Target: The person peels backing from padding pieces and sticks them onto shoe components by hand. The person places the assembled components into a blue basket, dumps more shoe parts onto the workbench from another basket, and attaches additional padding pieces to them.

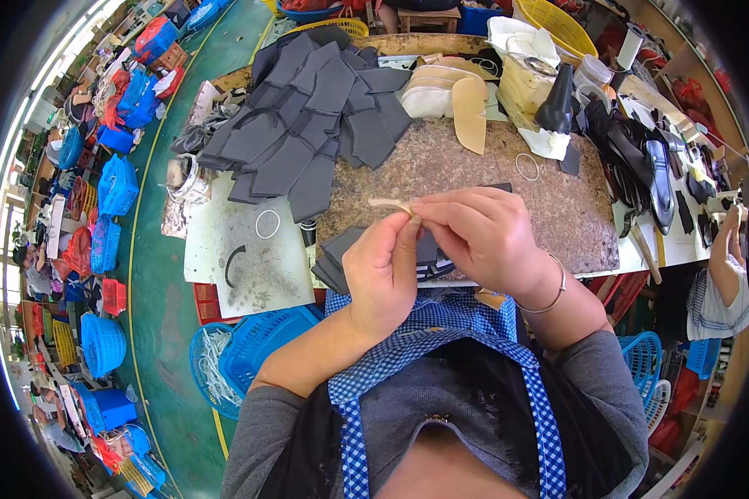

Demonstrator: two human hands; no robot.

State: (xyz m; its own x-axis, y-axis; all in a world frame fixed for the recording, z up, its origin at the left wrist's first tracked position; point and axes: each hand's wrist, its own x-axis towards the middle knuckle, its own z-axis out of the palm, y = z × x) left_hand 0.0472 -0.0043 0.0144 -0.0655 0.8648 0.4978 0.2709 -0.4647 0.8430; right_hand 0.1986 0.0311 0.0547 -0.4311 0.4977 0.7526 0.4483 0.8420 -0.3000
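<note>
Above the front of the brown speckled workboard (441, 170), a thin, curved, cream-coloured strip (389, 203) is held w/ both hands' fingertips: it's pinched btwn thumb & fingers by the L hand (381, 268), & gripped at the same end by the R hand (489, 233), the fingertips of both being brought together. The strip's free end is pointed L. Just below the hands, some flat dark grey pcs (331, 251) are partly hidden. Farther back, L side, a large overlapping pile of angular dark grey sheets (316, 87) is spread; to its R, a tan sole-shaped pc (469, 116) is seen.
</note>
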